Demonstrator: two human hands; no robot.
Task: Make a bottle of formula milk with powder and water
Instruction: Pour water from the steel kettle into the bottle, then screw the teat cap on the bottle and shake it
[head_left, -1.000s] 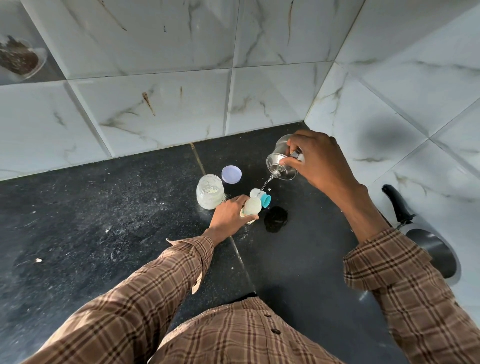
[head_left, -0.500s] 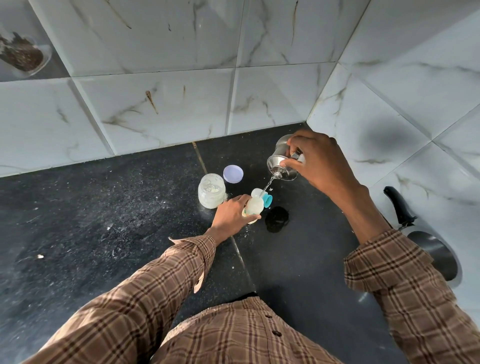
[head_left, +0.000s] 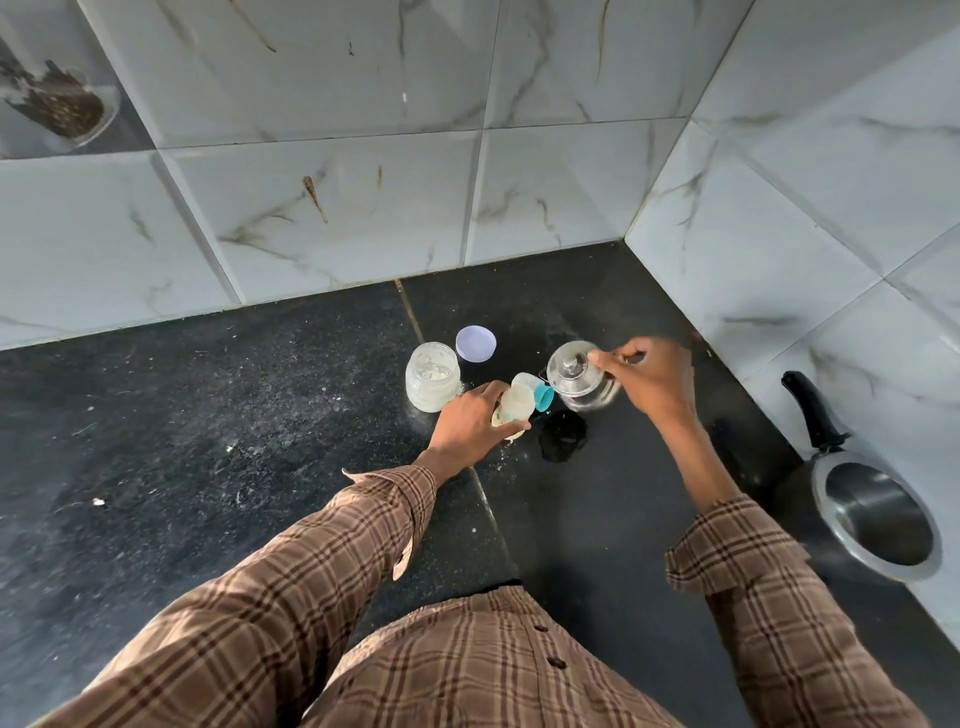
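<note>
My left hand (head_left: 470, 423) grips a small pale baby bottle (head_left: 515, 404) standing on the black counter (head_left: 208, 441). Beside the bottle lies its teal ring with the clear cap (head_left: 540, 396). My right hand (head_left: 657, 382) holds a small steel kettle (head_left: 582, 376) by its handle, now upright and low over the counter just right of the bottle. An open glass jar of white powder (head_left: 432, 383) stands left of the bottle, and its lilac lid (head_left: 476, 343) lies behind it.
A dark round object (head_left: 562, 434) lies on the counter in front of the kettle. A steel pan with a black handle (head_left: 878, 514) sits at the right against the tiled wall (head_left: 779, 208). White specks dot the counter. A jar (head_left: 57, 101) shows at the top left.
The kettle was tilted, pouring a thin stream into the bottle. It has since come upright and dropped lower, near the counter. My left hand still grips the bottle.
</note>
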